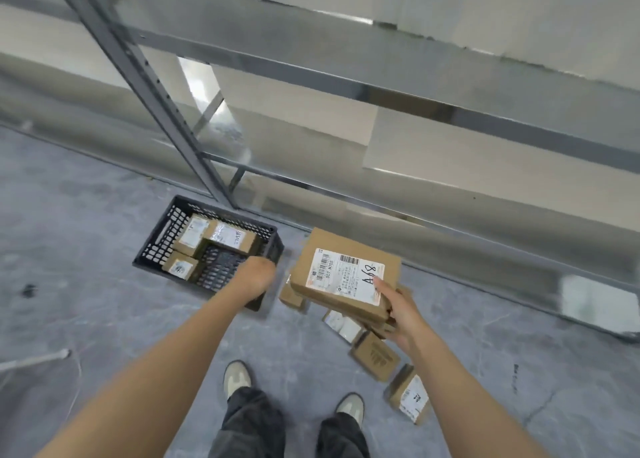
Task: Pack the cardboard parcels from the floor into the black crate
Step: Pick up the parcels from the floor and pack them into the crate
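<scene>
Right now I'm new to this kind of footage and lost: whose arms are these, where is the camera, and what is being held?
No machine here: one camera on a person's head looks down at their own arms. The right hand holds a large labelled parcel, thumb on top, above other parcels lying on the grey floor. The left hand is at the near corner of the black crate, which holds three small parcels; blur hides its grip. A metal rack stands behind.
</scene>
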